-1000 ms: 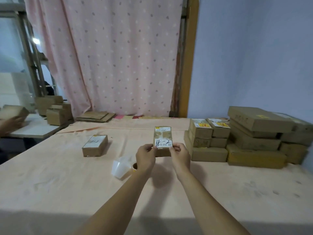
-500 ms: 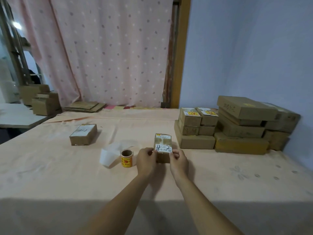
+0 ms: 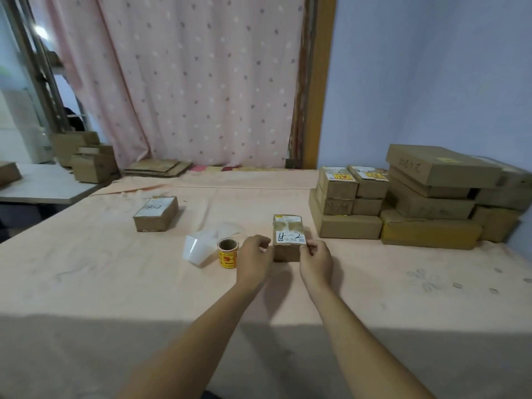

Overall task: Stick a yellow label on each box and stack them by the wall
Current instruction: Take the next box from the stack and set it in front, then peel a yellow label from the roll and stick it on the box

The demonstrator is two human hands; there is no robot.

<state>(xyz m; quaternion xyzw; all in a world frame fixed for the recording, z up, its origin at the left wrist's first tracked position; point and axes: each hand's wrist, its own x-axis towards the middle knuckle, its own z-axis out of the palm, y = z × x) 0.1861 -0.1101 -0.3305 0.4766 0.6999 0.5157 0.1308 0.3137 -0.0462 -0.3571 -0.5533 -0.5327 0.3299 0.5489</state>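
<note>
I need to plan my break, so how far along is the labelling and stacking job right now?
Done: the stack by the wall holds boxes, at least three showing yellow labels on top. In hand: left hand and right hand hold the box marked 4-2 on the table, beside the label roll; no big yellow label shows on it. Left: that box, then the box marked 2-2, need labelling and stacking.

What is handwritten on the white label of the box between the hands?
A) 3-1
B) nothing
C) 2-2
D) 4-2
D: the white label on top of the box reads "4-2", with the left hand and right hand holding the box's near corners on the table.
</note>
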